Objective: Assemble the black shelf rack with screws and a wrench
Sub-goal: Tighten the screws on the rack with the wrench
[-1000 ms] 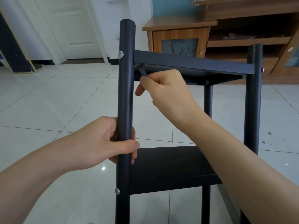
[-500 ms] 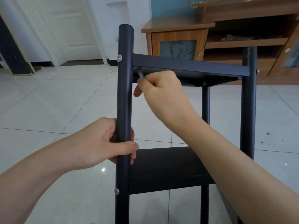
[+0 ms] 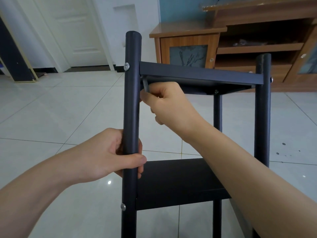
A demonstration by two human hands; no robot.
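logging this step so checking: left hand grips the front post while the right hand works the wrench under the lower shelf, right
Wrong shelf. The head view shows the left hand gripping the front post while the right hand holds the wrench under the upper shelf, at its corner by that post.

I'm looking into a home, most likely a living room. There's a glossy pale tile floor [image 3: 51, 117] and a white panelled door [image 3: 80, 31] set in white walls. Against a teal wall [image 3: 178, 9] stands a wooden media cabinet [image 3: 187, 34] with a glass-fronted door [image 3: 188, 55] and open shelves [image 3: 257, 48].
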